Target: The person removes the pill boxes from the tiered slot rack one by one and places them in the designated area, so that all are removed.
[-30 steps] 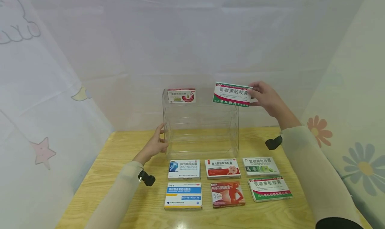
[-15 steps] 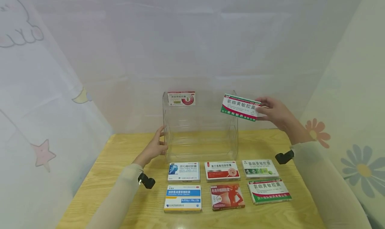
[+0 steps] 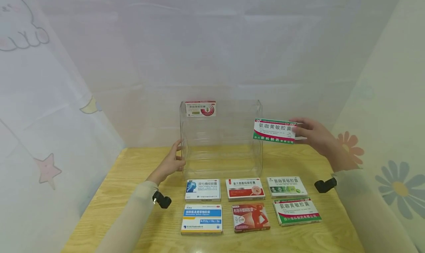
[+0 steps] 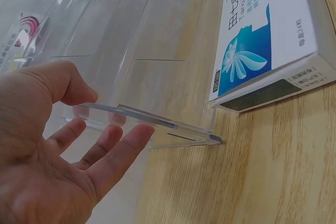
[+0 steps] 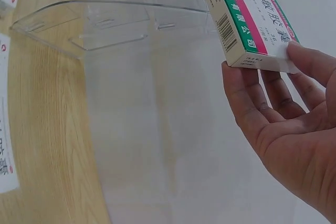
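My right hand (image 3: 313,134) pinches one end of a white, green and red medicine box (image 3: 275,131), its printed face turned toward me. In the right wrist view the box (image 5: 249,22) is held between thumb and fingers, near the rack's side panel. A clear plastic tiered rack (image 3: 220,166) stands on the table. My left hand (image 3: 169,161) grips its left side; in the left wrist view the thumb (image 4: 71,85) and fingers lie on either side of the clear panel's edge. One white and red medicine box (image 3: 200,109) sits in the rack's top tier, at the left.
Two rows of medicine boxes lie in front of the rack on the wooden table (image 3: 109,205): blue-white (image 3: 203,190), red-white (image 3: 245,189) and green-white (image 3: 287,187) behind, blue-yellow (image 3: 201,219), red (image 3: 251,217) and green-red (image 3: 297,211) before them. A pale cloth (image 3: 212,53) hangs behind.
My right hand has moved down and to the right with the medicine box, from near the rack's top to beside its right side. The left hand keeps its hold on the rack.
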The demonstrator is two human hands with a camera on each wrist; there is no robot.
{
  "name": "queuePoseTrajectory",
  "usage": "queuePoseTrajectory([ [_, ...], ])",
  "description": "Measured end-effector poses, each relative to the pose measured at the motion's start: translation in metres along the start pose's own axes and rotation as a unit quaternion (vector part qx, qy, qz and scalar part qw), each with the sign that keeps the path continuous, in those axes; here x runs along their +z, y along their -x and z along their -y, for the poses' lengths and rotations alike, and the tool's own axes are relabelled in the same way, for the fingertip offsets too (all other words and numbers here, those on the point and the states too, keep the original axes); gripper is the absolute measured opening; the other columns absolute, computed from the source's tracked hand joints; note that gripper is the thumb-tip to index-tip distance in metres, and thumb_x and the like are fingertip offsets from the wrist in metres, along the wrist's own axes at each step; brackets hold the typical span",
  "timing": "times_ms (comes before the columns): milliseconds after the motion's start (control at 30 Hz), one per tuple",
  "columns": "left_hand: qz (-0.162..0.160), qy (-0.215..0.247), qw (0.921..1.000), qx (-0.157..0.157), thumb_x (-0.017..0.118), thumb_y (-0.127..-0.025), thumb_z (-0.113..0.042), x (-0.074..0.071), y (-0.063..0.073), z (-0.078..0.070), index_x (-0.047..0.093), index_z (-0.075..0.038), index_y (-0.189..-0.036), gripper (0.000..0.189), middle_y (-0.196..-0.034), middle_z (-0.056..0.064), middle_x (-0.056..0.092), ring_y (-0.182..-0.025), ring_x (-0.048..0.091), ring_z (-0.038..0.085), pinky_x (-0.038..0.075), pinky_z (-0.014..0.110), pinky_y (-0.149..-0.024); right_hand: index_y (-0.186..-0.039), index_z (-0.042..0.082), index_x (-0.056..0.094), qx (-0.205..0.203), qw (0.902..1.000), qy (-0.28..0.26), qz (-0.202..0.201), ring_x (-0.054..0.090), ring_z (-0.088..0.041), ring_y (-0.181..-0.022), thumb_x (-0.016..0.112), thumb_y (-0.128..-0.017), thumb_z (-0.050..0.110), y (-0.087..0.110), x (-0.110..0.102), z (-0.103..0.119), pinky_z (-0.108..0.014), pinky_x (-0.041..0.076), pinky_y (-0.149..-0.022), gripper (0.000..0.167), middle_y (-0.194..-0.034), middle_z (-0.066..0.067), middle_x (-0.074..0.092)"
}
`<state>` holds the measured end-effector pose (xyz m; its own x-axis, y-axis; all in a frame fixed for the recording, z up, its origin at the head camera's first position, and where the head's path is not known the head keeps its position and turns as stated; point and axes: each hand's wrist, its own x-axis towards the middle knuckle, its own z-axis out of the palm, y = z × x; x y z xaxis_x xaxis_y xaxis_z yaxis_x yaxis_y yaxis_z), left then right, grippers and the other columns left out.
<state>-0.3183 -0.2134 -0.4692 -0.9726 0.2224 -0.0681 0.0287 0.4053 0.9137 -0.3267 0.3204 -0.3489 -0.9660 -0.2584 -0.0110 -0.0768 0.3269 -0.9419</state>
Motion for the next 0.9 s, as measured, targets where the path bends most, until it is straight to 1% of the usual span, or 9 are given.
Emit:
queuePoseTrajectory([
  [100, 0.000, 0.003, 1.0000, -0.002, 0.056, -0.094, 0.003, 0.000, 0.000, 0.000, 0.000, -0.033, -0.163, 0.096, -0.164, 0.018, 0.016, -0.120, 0.049, 0.038, 0.060, 0.046, -0.078, -0.154, 0.008, 0.037, 0.000, 0.9999, 0.011, 0.001, 0.066, -0.015, -0.109, 0.060, -0.102, 0.032, 0.006, -0.004, -0.006, -0.033, 0.059, -0.091, 0.062, -0.143, -0.017, 0.049],
  [133, -0.001, 0.001, 1.0000, 0.000, 0.056, -0.094, 0.002, 0.000, -0.002, 0.003, 0.000, -0.034, -0.163, 0.096, -0.164, 0.017, 0.016, -0.120, 0.049, 0.037, 0.060, 0.045, -0.078, -0.154, 0.007, 0.037, -0.003, 0.9999, 0.015, 0.003, 0.066, -0.015, -0.109, 0.060, -0.102, 0.032, 0.009, -0.006, -0.007, -0.033, 0.059, -0.091, 0.062, -0.143, -0.018, 0.049],
  [300, -0.007, -0.004, 1.0000, 0.002, 0.057, -0.094, 0.001, -0.001, -0.002, 0.003, 0.000, -0.035, -0.163, 0.096, -0.164, 0.017, 0.017, -0.121, 0.049, 0.037, 0.060, 0.040, -0.076, -0.154, 0.005, 0.036, -0.009, 0.9993, 0.035, 0.011, 0.066, -0.013, -0.108, 0.058, -0.103, 0.034, 0.017, -0.013, -0.017, -0.032, 0.059, -0.089, 0.062, -0.142, -0.018, 0.049],
  [433, -0.007, -0.006, 1.0000, 0.002, 0.058, -0.095, -0.002, -0.002, -0.002, 0.002, 0.000, -0.037, -0.162, 0.096, -0.165, 0.016, 0.016, -0.123, 0.047, 0.037, 0.060, 0.037, -0.075, -0.154, 0.010, 0.038, 0.003, 0.9989, 0.047, 0.006, 0.065, -0.010, -0.108, 0.059, -0.102, 0.037, 0.024, -0.020, -0.026, -0.032, 0.059, -0.088, 0.062, -0.142, -0.014, 0.050],
  [567, -0.004, -0.006, 1.0000, 0.000, 0.057, -0.095, -0.002, -0.002, -0.001, 0.001, -0.001, -0.036, -0.162, 0.096, -0.165, 0.016, 0.015, -0.124, 0.046, 0.038, 0.060, 0.038, -0.076, -0.154, 0.015, 0.038, 0.013, 0.9991, 0.040, 0.008, 0.064, -0.008, -0.109, 0.059, -0.102, 0.037, 0.033, -0.028, -0.035, -0.031, 0.059, -0.089, 0.060, -0.140, -0.007, 0.051],
  [733, -0.005, -0.009, 0.9999, -0.002, 0.057, -0.095, -0.001, -0.002, 0.000, 0.001, -0.001, -0.036, -0.162, 0.096, -0.165, 0.016, 0.016, -0.125, 0.047, 0.038, 0.060, 0.039, -0.077, -0.153, 0.017, 0.037, 0.025, 0.9990, 0.036, 0.011, 0.065, -0.004, -0.107, 0.058, -0.103, 0.037, 0.042, -0.039, -0.046, -0.028, 0.058, -0.087, 0.058, -0.131, 0.008, 0.054],
  [900, 0.000, -0.007, 1.0000, 0.000, 0.056, -0.095, -0.002, -0.003, -0.001, 0.004, -0.002, -0.035, -0.163, 0.096, -0.165, 0.017, 0.014, -0.125, 0.046, 0.038, 0.060, 0.044, -0.079, -0.149, 0.021, 0.040, 0.030, 0.9990, 0.030, 0.015, 0.065, -0.004, -0.104, 0.055, -0.105, 0.032, 0.049, -0.049, -0.058, -0.027, 0.058, -0.085, 0.048, -0.121, 0.017, 0.059],
])
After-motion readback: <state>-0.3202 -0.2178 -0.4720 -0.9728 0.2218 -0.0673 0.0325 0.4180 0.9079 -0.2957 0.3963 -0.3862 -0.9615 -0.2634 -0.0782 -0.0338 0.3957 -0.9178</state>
